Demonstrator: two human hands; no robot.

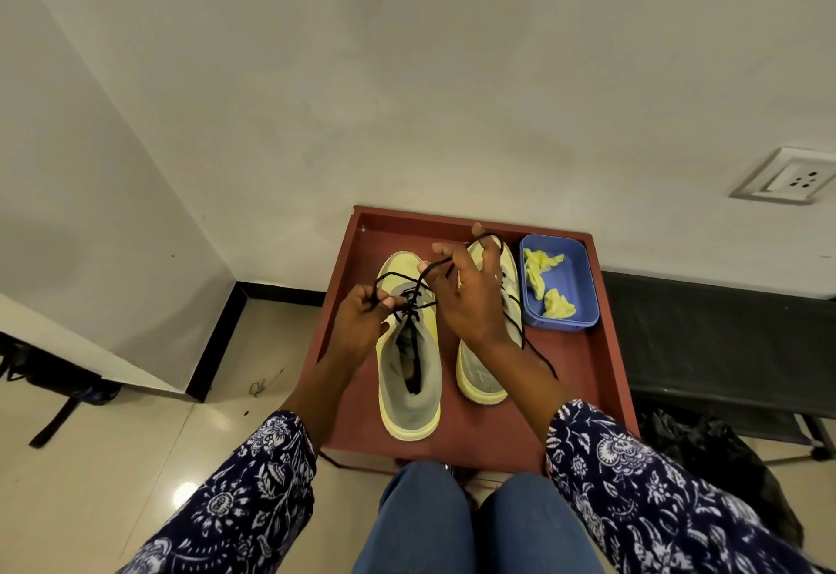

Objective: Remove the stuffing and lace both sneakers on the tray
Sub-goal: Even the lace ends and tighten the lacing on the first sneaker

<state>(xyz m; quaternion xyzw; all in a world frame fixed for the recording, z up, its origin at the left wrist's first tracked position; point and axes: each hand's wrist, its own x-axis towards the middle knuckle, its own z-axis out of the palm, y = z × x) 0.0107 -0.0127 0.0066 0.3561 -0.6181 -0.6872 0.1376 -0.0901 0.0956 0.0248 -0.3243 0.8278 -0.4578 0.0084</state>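
Head view: red tray (601,361) holds two yellow sneakers side by side, left sneaker (409,374) and right sneaker (486,365). Left hand (359,325) pinches the black lace (398,276) near the left sneaker's eyelets. Right hand (472,297) is raised, fingers spread, with a lace loop hooked over them. Stuffing (549,284) sits in the blue tub (583,297), so that part looks done. Step in hand: probably tying the left sneaker's bow. Next: cross the loops, pull snug. Right sneaker's lace trails loose on the tray.
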